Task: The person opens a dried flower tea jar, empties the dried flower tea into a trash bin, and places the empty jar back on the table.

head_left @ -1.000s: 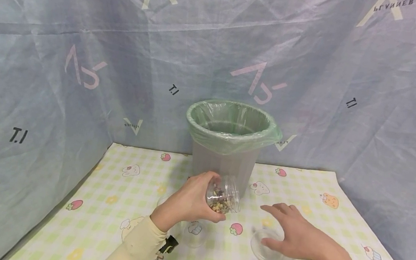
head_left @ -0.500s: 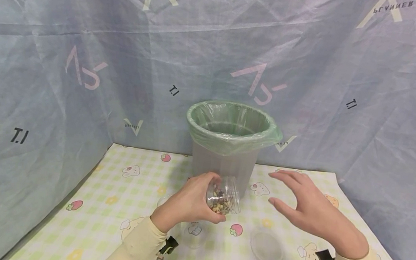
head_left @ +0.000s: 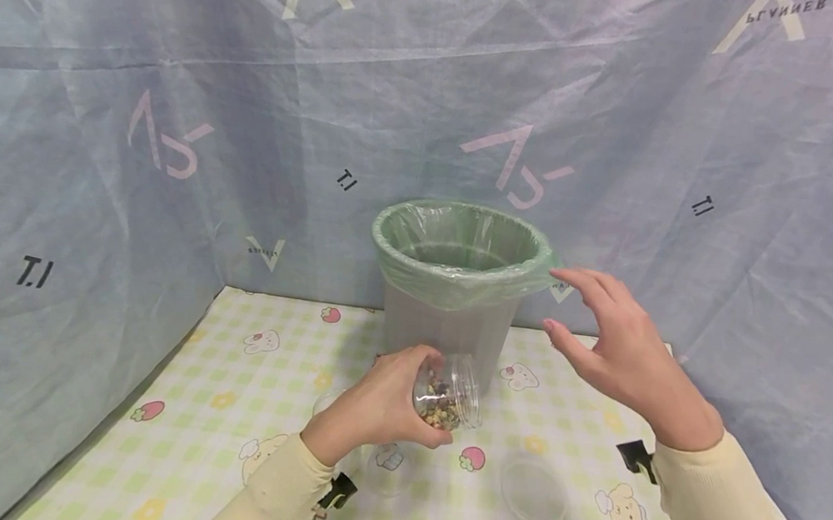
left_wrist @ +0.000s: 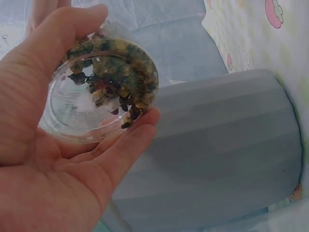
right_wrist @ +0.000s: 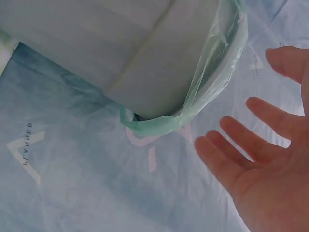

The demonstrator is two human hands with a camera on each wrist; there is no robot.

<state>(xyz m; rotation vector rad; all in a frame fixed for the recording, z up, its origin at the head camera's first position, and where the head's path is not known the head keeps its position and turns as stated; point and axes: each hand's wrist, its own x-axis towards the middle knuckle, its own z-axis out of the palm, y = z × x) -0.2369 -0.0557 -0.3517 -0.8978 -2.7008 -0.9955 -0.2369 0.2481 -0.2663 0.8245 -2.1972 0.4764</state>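
My left hand [head_left: 380,399] grips a clear jar [head_left: 455,385], thumb on one side and fingers on the other. The jar lies tipped over with its threaded mouth facing right, and dried flower-like bits [left_wrist: 120,79] are heaped along its lower wall. Fingers spread and slightly bent, my right hand [head_left: 622,347] hangs in the air just right of the bin's rim, holding nothing. A grey bin [head_left: 447,330] stands behind the jar, lined with a green plastic bag [head_left: 452,284] folded over its rim. In the right wrist view, the bag edge [right_wrist: 149,126] is near my right fingertips.
A clear round lid [head_left: 533,491] lies flat on the checked tablecloth [head_left: 217,450] at front right. Faint clear round outlines [head_left: 388,492] show by my left forearm. Blue-grey fabric [head_left: 310,116] hangs behind and on both sides.
My right hand has risen from over the clear lid, up and away to beside the bin's rim. The left hand and tipped jar have stayed where they were.
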